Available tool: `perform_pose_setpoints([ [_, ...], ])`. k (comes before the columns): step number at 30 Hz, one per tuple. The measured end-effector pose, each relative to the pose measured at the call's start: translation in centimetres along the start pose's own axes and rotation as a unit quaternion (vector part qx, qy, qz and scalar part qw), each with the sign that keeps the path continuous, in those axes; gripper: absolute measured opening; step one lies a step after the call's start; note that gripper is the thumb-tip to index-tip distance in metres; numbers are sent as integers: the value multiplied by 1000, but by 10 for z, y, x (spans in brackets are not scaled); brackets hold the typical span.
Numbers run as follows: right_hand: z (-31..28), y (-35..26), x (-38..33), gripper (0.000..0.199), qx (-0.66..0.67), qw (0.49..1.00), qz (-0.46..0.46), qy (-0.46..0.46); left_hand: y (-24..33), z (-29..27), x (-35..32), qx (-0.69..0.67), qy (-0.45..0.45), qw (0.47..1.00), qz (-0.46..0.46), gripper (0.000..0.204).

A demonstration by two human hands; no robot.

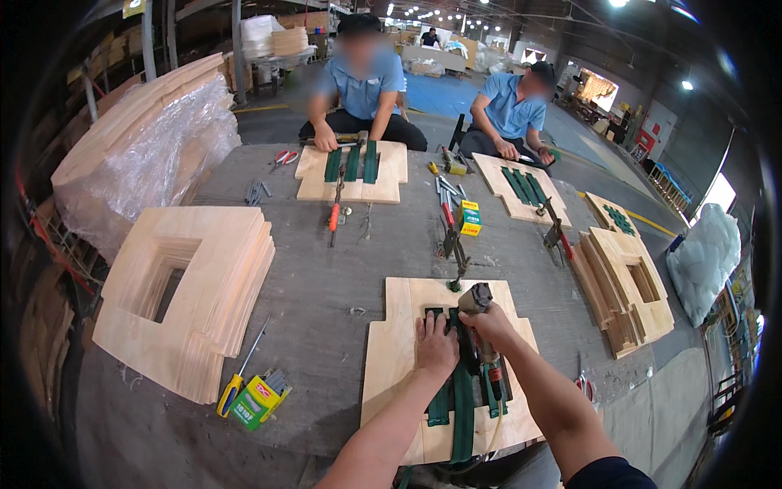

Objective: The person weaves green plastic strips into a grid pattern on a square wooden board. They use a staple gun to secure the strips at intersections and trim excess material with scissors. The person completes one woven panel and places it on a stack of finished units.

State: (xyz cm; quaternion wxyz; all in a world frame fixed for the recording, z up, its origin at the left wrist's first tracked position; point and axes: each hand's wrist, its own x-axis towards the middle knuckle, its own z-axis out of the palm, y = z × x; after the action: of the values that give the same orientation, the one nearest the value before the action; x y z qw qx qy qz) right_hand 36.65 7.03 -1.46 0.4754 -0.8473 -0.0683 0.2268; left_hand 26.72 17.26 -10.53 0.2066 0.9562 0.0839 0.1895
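Observation:
A notched plywood panel (399,359) lies in front of me on the grey table (326,285), with green straps (463,407) running down its middle. My left hand (436,346) presses flat on the straps near the panel's centre. Gripping a pneumatic staple gun (476,303), my right hand (491,326) holds its nose down on the straps just right of my left hand. The straps under both hands are partly hidden.
A stack of square-holed plywood frames (191,285) sits at left, a yellow screwdriver (236,379) and green staple box (257,399) below it. Two people in blue shirts work on similar panels (352,173) across the table. More frames (623,293) lie right; clamps (453,244) stand centre.

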Motion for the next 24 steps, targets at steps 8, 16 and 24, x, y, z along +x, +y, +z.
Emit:
perform_pose_setpoints([
  [8, -16, 0, -7, 26, 12, 999, 36, -6, 7, 3, 1, 9, 7, 1000, 3, 30],
  [16, -111, 65, -13, 38, 218, 961, 169, -21, 16, -25, -28, -234, 220, 947, 25, 21],
  [24, -195, 139, -29, 50, 77, 984, 157, 23, 81, -81, -290, -560, -131, 667, -474, 24],
])
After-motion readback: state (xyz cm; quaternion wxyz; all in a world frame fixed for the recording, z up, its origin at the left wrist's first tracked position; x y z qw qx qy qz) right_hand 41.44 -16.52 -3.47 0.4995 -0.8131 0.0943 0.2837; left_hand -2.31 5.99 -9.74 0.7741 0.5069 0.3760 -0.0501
